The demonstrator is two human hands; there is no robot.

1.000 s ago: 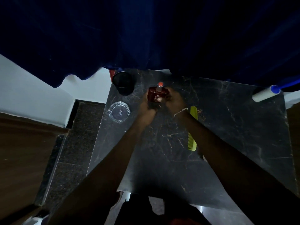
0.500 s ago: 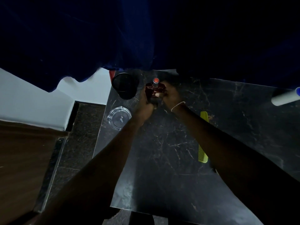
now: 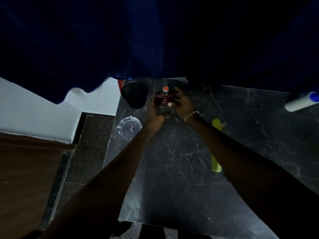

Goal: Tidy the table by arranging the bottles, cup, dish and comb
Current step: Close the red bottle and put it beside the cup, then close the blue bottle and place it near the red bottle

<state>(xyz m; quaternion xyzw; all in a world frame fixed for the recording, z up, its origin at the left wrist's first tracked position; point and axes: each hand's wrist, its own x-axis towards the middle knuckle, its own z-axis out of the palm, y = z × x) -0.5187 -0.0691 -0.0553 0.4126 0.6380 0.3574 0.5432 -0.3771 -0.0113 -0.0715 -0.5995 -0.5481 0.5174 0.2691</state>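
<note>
— Where is the red bottle (image 3: 164, 99)?
— Near the far edge of the table (image 3: 172, 187), just right of the black cup (image 3: 134, 95) that stands in the far left corner. Its orange cap points up.
— And the hands?
— Both hold it. The left hand (image 3: 155, 113) grips its lower part from the left. The right hand (image 3: 183, 102) curls round its right side, thumb across the front.
— The dish?
— The glass dish (image 3: 129, 127) sits by the left edge, nearer than the cup.
— The comb?
— The green comb (image 3: 216, 163) lies flat mid-table, partly under the right forearm. A white bottle (image 3: 301, 101) with a blue cap lies on its side near the far right edge.
</note>
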